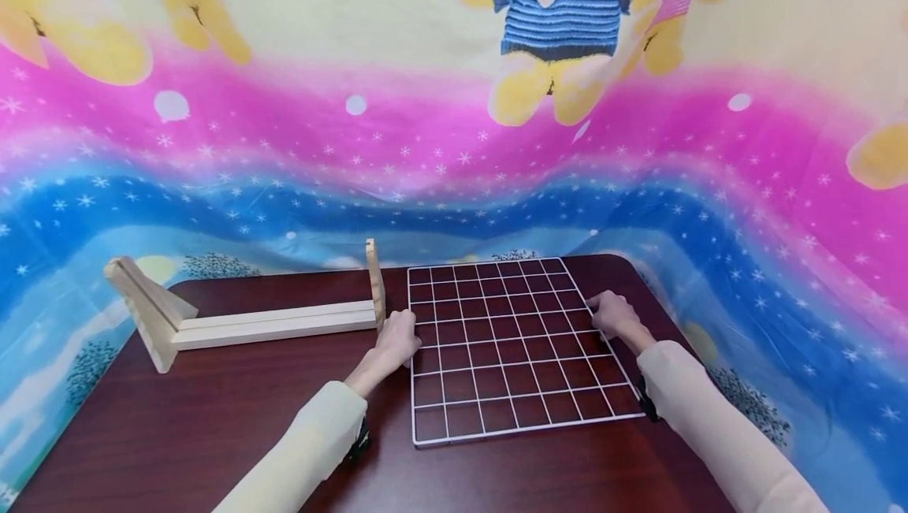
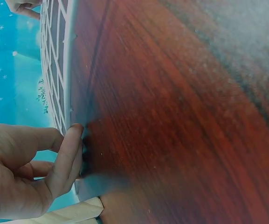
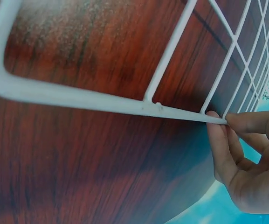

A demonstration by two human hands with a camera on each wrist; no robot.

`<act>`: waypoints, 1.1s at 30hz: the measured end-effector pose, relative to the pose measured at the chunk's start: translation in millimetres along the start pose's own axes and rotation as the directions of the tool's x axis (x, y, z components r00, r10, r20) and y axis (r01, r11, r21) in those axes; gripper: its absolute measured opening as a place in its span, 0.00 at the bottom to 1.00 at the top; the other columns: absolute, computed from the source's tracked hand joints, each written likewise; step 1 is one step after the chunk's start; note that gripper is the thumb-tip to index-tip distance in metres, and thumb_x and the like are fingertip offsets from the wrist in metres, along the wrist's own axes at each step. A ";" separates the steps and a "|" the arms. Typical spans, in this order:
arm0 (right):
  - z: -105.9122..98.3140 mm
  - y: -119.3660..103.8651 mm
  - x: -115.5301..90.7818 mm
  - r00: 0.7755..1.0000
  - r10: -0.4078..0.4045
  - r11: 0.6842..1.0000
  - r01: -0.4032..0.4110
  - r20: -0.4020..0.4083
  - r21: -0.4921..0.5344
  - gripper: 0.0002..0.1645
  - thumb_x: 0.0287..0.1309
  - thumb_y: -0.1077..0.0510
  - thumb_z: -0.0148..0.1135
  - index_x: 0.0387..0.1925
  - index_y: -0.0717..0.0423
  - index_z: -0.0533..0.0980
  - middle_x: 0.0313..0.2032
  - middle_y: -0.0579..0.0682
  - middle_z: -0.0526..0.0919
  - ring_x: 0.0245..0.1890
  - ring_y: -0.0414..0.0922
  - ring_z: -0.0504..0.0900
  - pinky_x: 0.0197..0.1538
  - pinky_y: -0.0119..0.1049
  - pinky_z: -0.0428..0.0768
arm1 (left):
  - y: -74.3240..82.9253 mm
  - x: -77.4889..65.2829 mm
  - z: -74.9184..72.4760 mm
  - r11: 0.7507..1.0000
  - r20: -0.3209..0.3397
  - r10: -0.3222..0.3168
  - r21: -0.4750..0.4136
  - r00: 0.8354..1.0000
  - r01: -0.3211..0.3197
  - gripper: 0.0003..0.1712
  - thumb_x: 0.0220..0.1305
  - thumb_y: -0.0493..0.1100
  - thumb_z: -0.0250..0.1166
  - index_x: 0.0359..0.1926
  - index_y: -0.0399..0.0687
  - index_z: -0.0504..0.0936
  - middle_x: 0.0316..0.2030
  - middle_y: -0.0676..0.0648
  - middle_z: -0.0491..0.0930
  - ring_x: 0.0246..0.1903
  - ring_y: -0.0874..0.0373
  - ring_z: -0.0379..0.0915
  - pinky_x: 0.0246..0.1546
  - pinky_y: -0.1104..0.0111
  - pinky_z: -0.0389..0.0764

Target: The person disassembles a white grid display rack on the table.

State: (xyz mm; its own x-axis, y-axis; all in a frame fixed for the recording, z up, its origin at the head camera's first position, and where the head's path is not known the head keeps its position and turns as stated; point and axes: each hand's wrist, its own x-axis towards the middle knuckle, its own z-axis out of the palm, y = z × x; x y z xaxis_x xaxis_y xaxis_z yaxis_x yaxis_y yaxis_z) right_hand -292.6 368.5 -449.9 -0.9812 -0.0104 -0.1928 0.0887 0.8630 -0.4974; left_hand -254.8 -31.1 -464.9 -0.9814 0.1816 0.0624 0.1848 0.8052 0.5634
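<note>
A white wire grid panel (image 1: 504,365) lies along the right part of the dark red-brown table. At its left edge, my left hand (image 1: 399,337) pinches the rim between thumb and fingers. My right hand (image 1: 615,316) grips the opposite rim; in the right wrist view, thumb and fingertips (image 3: 216,135) close round the white edge wire (image 3: 101,103). Seen from the left wrist, the left fingers (image 2: 69,149) bend about the rim near the tabletop, and the exact contact is partly hidden.
Left of the grid stands a pale wooden frame (image 1: 277,326), a long bar with an upright piece at each end. Its right upright (image 1: 374,280) is close to my left hand. A printed curtain (image 1: 426,143) hangs behind and around the table (image 1: 284,403).
</note>
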 end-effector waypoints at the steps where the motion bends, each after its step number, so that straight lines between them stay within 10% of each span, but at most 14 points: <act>1: 0.1 -0.9 -0.2 1.000 0.007 1.000 -0.007 -0.008 -0.014 0.31 0.51 0.73 0.51 0.61 0.67 0.71 0.48 0.72 0.77 0.12 0.44 0.79 0.18 0.37 0.79 | 0.1 0.4 -0.1 1.000 0.002 -0.006 -0.005 1.000 0.006 0.10 0.49 0.23 0.60 0.18 0.37 0.74 0.11 0.42 0.74 0.02 0.61 0.68 0.11 0.72 0.76; 22: 3.3 -9.4 -2.0 0.999 -0.018 0.987 0.010 -0.050 -0.160 0.27 0.53 0.71 0.51 0.57 0.68 0.75 0.44 0.68 0.81 0.15 0.45 0.77 0.20 0.40 0.75 | 3.3 7.8 -0.2 0.991 0.011 0.001 0.132 1.000 -0.003 0.12 0.51 0.24 0.60 0.17 0.39 0.75 0.13 0.43 0.75 0.04 0.59 0.69 0.16 0.68 0.79; 33: 6.2 -9.8 2.9 0.995 -0.086 0.956 0.066 -0.058 -0.285 0.16 0.52 0.72 0.51 0.15 0.55 0.69 0.16 0.52 0.73 0.16 0.49 0.73 0.19 0.39 0.71 | 3.1 11.0 2.6 0.988 0.041 -0.020 0.155 0.999 0.013 0.13 0.54 0.25 0.60 0.17 0.40 0.75 0.20 0.38 0.78 0.02 0.62 0.67 0.16 0.70 0.78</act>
State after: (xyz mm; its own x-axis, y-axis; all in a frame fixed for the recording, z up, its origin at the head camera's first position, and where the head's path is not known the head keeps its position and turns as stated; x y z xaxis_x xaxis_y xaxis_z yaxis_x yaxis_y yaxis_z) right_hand -295.3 356.8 -450.9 -0.9934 -0.0553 -0.1002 -0.0290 0.9686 -0.2470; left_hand -264.8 -25.1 -464.6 -0.9819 0.1884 0.0174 0.1775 0.8853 0.4298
